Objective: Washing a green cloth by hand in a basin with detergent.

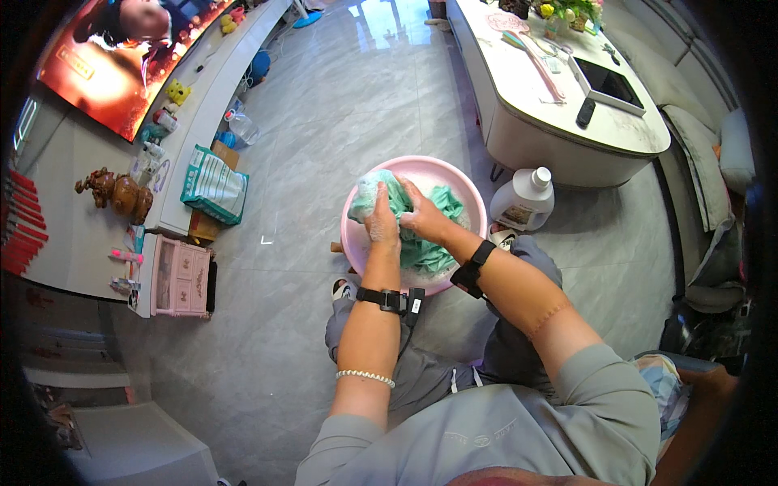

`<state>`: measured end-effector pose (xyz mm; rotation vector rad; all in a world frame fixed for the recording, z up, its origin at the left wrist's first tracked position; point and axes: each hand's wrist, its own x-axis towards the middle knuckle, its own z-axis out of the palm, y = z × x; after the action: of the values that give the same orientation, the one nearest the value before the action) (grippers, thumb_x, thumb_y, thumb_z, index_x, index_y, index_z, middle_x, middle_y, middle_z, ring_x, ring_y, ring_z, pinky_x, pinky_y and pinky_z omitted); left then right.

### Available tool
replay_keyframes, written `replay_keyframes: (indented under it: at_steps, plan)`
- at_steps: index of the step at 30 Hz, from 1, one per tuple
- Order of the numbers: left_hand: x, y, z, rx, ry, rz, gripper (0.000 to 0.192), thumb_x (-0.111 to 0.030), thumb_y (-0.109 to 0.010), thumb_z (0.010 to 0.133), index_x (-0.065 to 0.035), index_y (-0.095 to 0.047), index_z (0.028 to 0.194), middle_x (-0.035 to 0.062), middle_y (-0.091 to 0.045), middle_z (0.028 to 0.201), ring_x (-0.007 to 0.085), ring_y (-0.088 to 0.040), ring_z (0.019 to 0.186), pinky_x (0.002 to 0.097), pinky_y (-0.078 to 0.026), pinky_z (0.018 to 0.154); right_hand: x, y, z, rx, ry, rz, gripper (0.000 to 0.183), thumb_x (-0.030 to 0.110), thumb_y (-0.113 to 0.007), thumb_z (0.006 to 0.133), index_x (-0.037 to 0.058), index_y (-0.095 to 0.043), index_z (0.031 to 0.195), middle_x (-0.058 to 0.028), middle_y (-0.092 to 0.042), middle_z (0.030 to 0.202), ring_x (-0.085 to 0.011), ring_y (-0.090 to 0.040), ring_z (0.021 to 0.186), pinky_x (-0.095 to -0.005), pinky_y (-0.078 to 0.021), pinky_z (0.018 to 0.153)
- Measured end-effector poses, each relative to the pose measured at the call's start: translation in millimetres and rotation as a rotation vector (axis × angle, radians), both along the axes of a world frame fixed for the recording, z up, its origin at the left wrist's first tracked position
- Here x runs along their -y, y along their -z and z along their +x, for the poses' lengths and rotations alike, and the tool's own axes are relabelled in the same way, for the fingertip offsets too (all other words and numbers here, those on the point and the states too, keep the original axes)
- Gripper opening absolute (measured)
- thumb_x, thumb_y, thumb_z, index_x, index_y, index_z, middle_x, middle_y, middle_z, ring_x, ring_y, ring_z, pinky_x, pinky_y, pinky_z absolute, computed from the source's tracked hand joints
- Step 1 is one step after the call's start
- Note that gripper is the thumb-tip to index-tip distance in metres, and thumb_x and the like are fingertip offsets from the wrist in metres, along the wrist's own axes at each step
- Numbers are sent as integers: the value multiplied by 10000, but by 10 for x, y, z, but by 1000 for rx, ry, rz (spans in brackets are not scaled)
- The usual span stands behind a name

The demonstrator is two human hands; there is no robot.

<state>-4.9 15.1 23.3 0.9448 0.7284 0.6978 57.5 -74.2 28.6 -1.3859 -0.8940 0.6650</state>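
A pink plastic basin [480, 203] holds suds and a wet mint-green cloth [434, 252]. Both my hands are over the basin's far left part, with foam on the skin. My left hand [383, 215] grips a raised, bunched part of the cloth, which carries thick white foam on its left side. My right hand [425, 215] is close beside it, its fingers on the same bunch; its palm side is hidden. The rest of the cloth lies crumpled in the basin, below and right of my hands.
A white detergent jug [526, 197] stands right of the basin, near a white coffee table [565, 146]. My slippered feet flank the basin. At left are a teal bag [216, 185], a TV bench [200, 121] and a small pink drawer cabinet [182, 276].
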Motion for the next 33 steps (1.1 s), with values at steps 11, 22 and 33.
replay_keyframes:
  at_steps: [11,22,33]
  plan:
    - [-168,-36,-123,261,93,-483,673,-591,-458,1006,-18,-567,1341,156,-628,1309,333,-632,1133,468,-492,1018,166,-277,-281,366,131,-35,434,9,-597,758,46,-713,1175,-313,-642,1159,-453,-621,1093,-462,-496,992]
    - [439,6,168,-7,-16,-433,467,-382,-517,1007,-92,-540,1371,109,-589,1334,288,-586,1196,470,-500,1010,127,3,165,482,413,-175,350,368,-632,941,27,-700,903,-260,-675,847,-455,-644,818,-483,-520,718]
    - [196,72,80,-36,28,-426,532,-450,-464,1010,-38,-601,1317,145,-669,1194,325,-660,1073,479,-536,957,81,51,24,544,279,-209,310,313,-616,950,14,-648,876,-255,-672,854,-456,-647,853,-505,-514,769]
